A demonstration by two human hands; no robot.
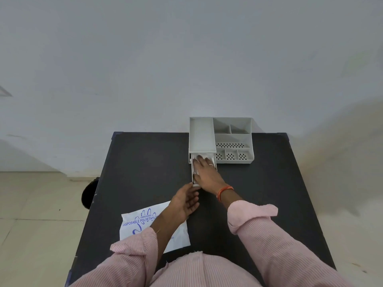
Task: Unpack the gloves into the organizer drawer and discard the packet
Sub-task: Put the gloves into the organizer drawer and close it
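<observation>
A grey organizer [232, 139] stands at the far edge of the black table [145, 162]. Its drawer [215, 157] is pulled out toward me at the lower left. My right hand [207, 172] lies flat inside the drawer, fingers spread, pressing on the clear plastic gloves [195, 172] that show beside it. My left hand [186, 201] touches the drawer's front end with its fingertips, palm turned up and fingers loosely curled. The white glove packet [141, 224] with blue print lies flat on the table near me, partly under my left forearm.
The organizer's top has several open compartments, some with perforated floors [230, 145]. A dark round object [89, 193] sits on the floor beside the table's left edge. A plain wall rises right behind the table.
</observation>
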